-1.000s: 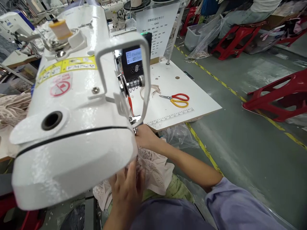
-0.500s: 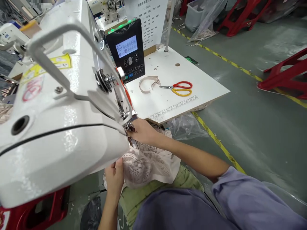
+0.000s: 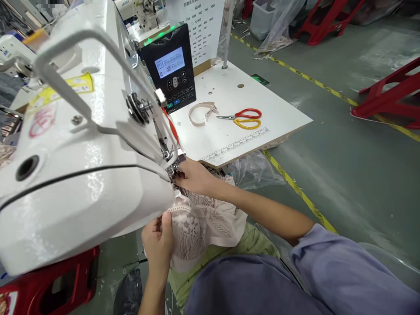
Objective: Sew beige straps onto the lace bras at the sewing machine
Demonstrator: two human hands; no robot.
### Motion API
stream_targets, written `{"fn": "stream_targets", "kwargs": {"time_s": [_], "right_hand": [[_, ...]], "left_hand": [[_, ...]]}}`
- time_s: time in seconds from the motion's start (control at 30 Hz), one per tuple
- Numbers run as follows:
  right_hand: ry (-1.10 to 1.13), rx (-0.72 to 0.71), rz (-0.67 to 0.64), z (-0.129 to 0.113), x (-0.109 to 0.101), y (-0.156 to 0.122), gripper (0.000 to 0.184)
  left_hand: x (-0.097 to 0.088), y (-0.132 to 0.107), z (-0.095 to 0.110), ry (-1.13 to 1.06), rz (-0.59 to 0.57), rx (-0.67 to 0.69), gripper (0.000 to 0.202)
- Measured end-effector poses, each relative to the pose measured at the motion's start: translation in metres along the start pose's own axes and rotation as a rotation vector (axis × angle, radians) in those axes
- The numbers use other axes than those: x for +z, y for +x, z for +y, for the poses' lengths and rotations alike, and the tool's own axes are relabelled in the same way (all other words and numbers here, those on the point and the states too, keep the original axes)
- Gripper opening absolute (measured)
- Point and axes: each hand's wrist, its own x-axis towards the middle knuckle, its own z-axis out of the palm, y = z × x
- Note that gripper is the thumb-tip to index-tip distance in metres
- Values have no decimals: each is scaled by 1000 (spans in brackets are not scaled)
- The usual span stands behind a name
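"01" is shown on the screen (image 3: 169, 62), "75C 70D" printed on the paper sheet (image 3: 207, 27), a prohibition sign (image 3: 43, 120) on the sewing machine (image 3: 82, 205); "JUKI" is apparently marked on another machine (image 3: 143, 14).

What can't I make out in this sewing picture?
All in the head view:
Needle at the lace garment: hidden by the sewing machine.
Right hand: some fingertips, behind metal fittings.
Screen: small lettering, too tiny.
Printed sheet: cut off by top edge.

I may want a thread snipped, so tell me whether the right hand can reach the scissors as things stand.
Probably yes: the scissors lie uncovered on the white tabletop, and nothing visible bars the way from the right hand, though it would have to leave the sewing machine.
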Motion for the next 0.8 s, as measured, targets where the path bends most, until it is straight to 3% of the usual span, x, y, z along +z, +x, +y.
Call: {"fn": "stream_targets", "kwargs": {"time_s": [0.23, 0.5, 0.63, 0.73, 0.8], "right_hand": [[61, 30, 2, -1, -2, -1, 12], [146, 118, 44, -18, 2, -4, 14], [212, 189, 57, -27, -5, -21, 10], [348, 314, -7, -35, -26, -62, 25], [556, 518, 47, -31, -45, -91, 26]], "left_hand": [[-1, -1, -9, 32, -35, 4, 38], [-11, 0, -23, -8, -195, 12, 42], [9, -16, -21, -161, -307, -67, 53], [44, -60, -3, -343, -490, -138, 59], [69, -88, 8, -581, -848, -70, 61]]}}
